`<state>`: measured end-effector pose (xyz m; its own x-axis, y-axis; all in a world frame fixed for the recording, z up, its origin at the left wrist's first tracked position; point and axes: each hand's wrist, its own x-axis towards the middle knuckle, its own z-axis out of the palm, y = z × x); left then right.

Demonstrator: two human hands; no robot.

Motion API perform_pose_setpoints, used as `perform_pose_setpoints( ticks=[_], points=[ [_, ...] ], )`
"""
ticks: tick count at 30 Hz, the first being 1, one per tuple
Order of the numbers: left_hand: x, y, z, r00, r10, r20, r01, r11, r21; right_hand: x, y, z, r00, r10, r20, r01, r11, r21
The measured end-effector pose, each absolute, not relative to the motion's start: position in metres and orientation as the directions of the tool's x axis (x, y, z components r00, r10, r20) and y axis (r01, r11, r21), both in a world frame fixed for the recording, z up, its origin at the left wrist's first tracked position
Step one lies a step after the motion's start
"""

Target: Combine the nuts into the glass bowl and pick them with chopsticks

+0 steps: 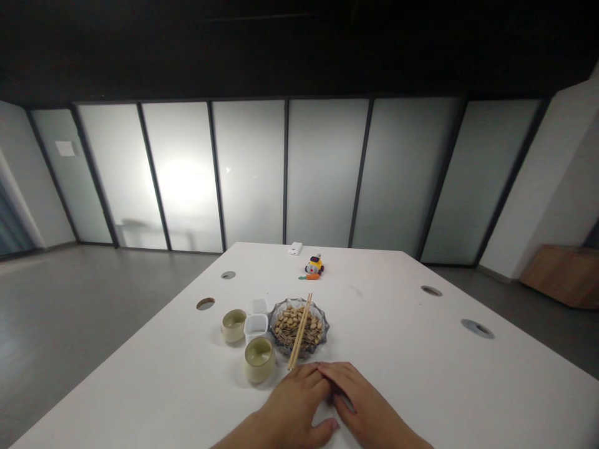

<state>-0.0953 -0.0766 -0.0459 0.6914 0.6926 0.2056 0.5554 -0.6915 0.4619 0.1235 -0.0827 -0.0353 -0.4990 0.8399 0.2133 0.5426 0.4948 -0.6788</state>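
Observation:
My left hand [300,397] and my right hand [354,394] rest on the table's near side, fingers stretched out and fingertips meeting. Neither holds anything. Just beyond them is a clear glass bowl [324,337] with a scalloped rim, holding pistachios [292,319] and sunflower seeds [304,340]. A pair of wooden chopsticks [300,333] lies across the bowl, its near ends close to my left fingers. Left of the bowl stand a pale green cup [259,368], a second such cup [233,329] and a small white plastic container [255,325], with a translucent lid or tub [258,306] behind it.
Farther back on the white table [397,374] are a toy carrot [310,277], a yellow toy car [315,265] and a white boxy device [295,248]. Several round holes, one a cable hole [205,304], pierce the tabletop. A brown box [559,274] sits at the far right.

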Motion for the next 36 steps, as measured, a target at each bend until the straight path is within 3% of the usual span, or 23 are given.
perform_pose_setpoints(
  ticks=[13,26,36],
  points=[
    [-0.093,-0.082,-0.041,0.650,0.732,0.205,0.572,-0.648,0.504,0.127,-0.081,-0.062,-0.472,0.861,0.191,0.550,0.457,-0.699],
    [-0.092,-0.091,-0.035,0.554,0.816,0.167,0.669,-0.555,0.494,0.113,-0.082,-0.065,-0.517,0.847,0.123,0.716,0.507,-0.480],
    [-0.094,-0.094,-0.034,0.560,0.809,0.178,0.657,-0.565,0.500,0.108,-0.086,-0.076,-0.486,0.865,0.123,0.750,0.486,-0.448]
  ],
)
